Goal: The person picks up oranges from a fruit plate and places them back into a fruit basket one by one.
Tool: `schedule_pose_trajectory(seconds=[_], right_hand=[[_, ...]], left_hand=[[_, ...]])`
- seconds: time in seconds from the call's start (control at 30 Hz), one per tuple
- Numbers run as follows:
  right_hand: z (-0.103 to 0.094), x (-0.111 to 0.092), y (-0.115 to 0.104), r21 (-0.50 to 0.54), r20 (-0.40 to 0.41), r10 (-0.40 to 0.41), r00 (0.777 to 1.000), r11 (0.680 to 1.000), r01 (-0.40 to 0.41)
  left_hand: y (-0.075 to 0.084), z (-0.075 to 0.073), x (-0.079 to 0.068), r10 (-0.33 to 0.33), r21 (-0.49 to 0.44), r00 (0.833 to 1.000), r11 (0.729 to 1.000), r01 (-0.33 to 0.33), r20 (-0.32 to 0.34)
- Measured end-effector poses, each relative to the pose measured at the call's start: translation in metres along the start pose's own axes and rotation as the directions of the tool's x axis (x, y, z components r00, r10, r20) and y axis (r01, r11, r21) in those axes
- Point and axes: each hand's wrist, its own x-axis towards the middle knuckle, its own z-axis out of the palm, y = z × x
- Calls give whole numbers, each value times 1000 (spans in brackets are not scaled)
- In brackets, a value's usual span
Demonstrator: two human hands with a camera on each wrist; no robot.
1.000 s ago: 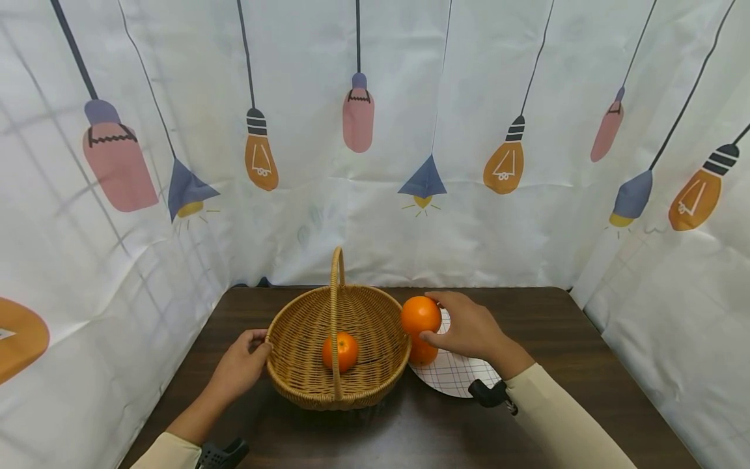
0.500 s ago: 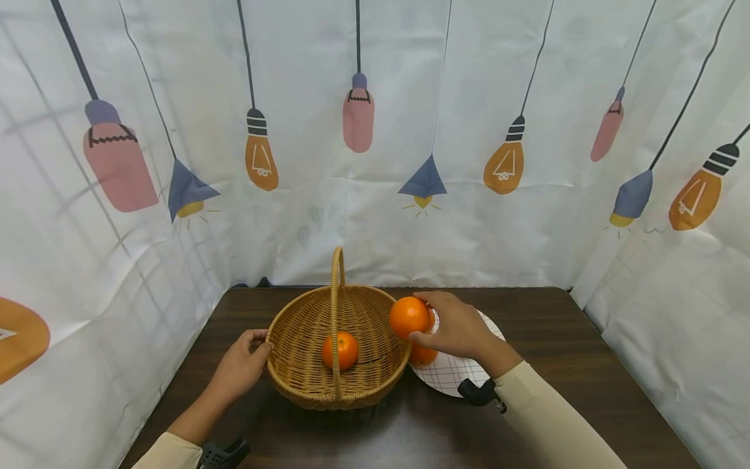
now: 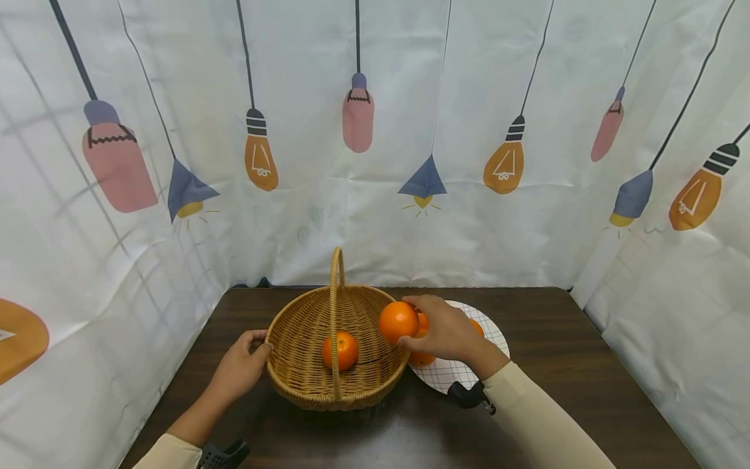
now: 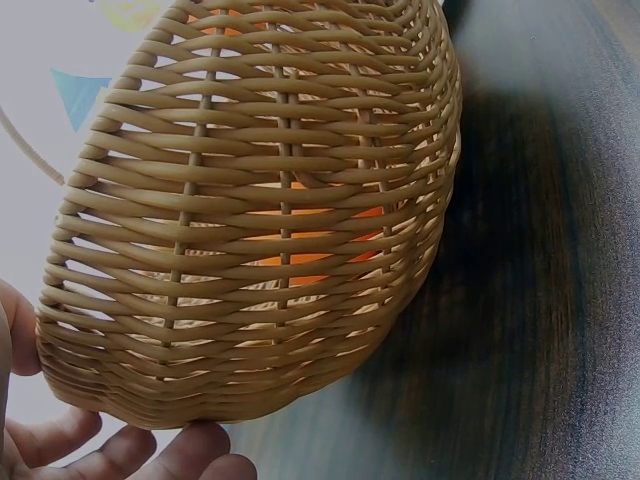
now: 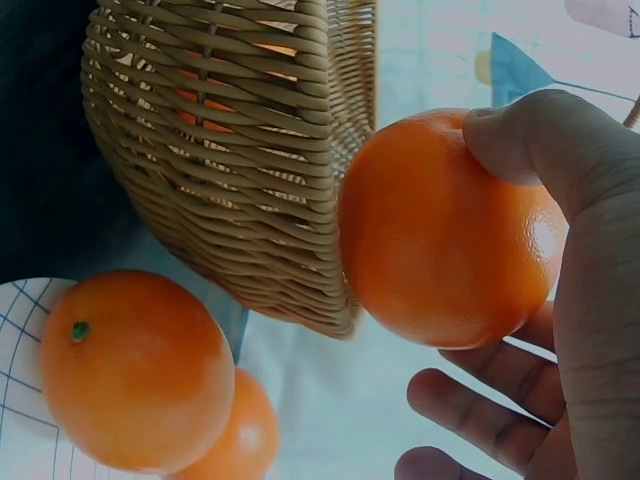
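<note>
Around the work, I am seeing a dark wood-grained bench (image 3: 574, 371) with a white cloth curtain (image 3: 375, 251), printed with colourful lamps, hanging behind it. A round white plate with a dark grid pattern (image 3: 496, 342) is lying just right of a tan woven wicker basket (image 3: 299, 332), whose arched handle (image 3: 334, 293) is partly crossing in front of a round orange fruit (image 3: 348, 350) resting inside. The right hand (image 3: 448, 329) is holding a glossy, bright-orange round fruit (image 3: 398, 322) by the basket's right rim, its grip narrowing around it, and is hiding much of the plate. The left hand (image 3: 241, 365) is pinching the basket's left rim. From the right wrist, I am making out what the head view is partly covering: an orange fruit with a green stem mark (image 5: 138, 375) sitting on the plate, another orange fruit (image 5: 252, 430) showing behind it. From the left wrist, orange is showing through gaps in the weave. I am unable to tell whether the held fruit is touching the rim.
</note>
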Motion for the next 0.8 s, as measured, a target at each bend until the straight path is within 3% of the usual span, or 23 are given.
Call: schedule_pose_trajectory(seconds=[0.37, 0.8], right_hand=[[4, 1, 0, -7, 20, -51, 999, 999, 51], [4, -11, 14, -33, 5, -31, 1000, 999, 31]], left_hand=[[0, 0, -1, 0, -14, 1000, 1000, 0, 1], [-3, -1, 1, 12, 29, 1000, 1000, -12, 0]])
